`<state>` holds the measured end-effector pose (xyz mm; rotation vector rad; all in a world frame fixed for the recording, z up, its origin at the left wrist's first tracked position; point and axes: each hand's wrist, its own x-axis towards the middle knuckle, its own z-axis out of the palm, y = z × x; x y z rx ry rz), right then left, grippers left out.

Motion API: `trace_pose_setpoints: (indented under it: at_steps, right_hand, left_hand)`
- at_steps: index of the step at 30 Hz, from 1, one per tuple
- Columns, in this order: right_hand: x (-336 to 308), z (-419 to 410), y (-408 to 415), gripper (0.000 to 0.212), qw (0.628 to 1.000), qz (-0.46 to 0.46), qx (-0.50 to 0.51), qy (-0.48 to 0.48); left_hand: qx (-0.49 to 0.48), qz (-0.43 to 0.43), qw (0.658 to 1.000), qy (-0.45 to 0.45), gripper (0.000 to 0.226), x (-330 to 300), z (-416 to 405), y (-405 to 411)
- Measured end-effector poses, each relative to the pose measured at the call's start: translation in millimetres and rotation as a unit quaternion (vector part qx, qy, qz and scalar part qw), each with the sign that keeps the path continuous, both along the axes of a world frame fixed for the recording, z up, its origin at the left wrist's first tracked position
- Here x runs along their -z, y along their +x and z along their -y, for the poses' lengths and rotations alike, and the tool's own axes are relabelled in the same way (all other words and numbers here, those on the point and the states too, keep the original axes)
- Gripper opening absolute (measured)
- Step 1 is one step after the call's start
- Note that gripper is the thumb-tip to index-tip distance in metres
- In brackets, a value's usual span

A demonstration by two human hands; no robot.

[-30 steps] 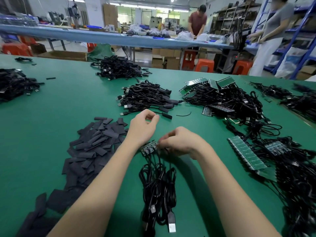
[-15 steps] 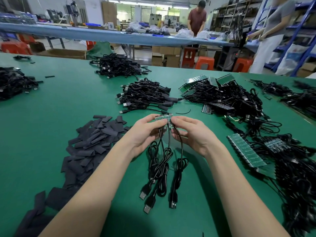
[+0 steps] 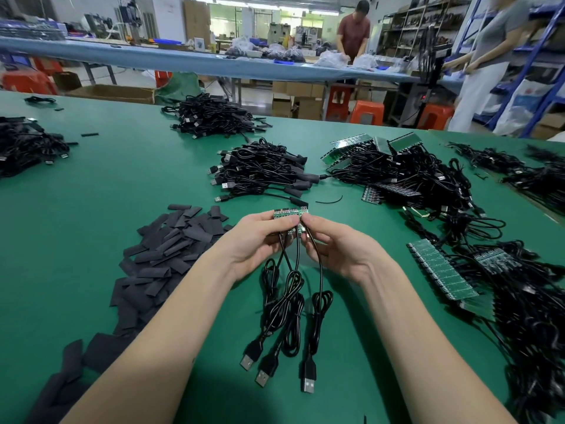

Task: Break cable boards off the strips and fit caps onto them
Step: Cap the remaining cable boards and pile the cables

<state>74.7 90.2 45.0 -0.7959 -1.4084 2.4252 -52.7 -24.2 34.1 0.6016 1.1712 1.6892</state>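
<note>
Both hands hold a short green board strip (image 3: 290,213) up above the green table (image 3: 91,185). My left hand (image 3: 260,240) pinches the strip's left part between thumb and fingers. My right hand (image 3: 333,243) pinches its right end, where one small board tilts down from the rest. Three black USB cables (image 3: 287,301) hang from the strip, their plugs lying near me. A heap of flat black caps (image 3: 165,252) lies left of my hands.
Piles of black cables (image 3: 260,169) with caps lie beyond my hands, more (image 3: 211,117) sit further back and at the far left. Tangled cables on green board strips (image 3: 440,270) fill the right side. Two people work at benches behind.
My hands lifted the strip from the table to mid-air and the cables now hang straight. My right hand has bent the end board downward.
</note>
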Motion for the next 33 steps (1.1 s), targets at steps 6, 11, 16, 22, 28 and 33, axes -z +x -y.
trace_pose_setpoints:
  at_steps: [6,11,16,22,28,33]
  right_hand:
    - [1.7,3.6,-1.1,0.016,0.996,-0.009,-0.023,-0.09]
    - [-2.6,-9.2,5.1,0.025,0.982,0.068,0.086,0.154]
    - [-7.6,-12.2,4.5,0.007,0.975,0.033,0.151,0.158]
    - [-13.9,-9.2,4.5,0.01,0.984,0.03,0.081,0.157]
    - [-21.7,-8.5,6.4,0.014,0.98,0.038,0.089,0.176]
    - [-39.1,-2.4,-1.1,0.003,0.895,0.067,0.169,0.407]
  left_hand:
    - [0.03,0.05,0.997,0.048,0.03,-0.2,1.2,-0.7]
    - [-0.177,-0.487,0.839,-0.169,0.035,9.6,3.6,-3.0]
    - [-0.171,-0.438,0.88,-0.063,0.023,3.0,-12.4,20.3]
    - [-0.134,-0.152,0.979,-0.007,0.01,8.4,-21.0,34.0]
    - [-0.149,-0.079,0.986,0.012,0.01,13.0,-23.6,36.3]
    - [-0.141,-0.084,0.986,0.019,0.013,15.0,-20.6,36.5]
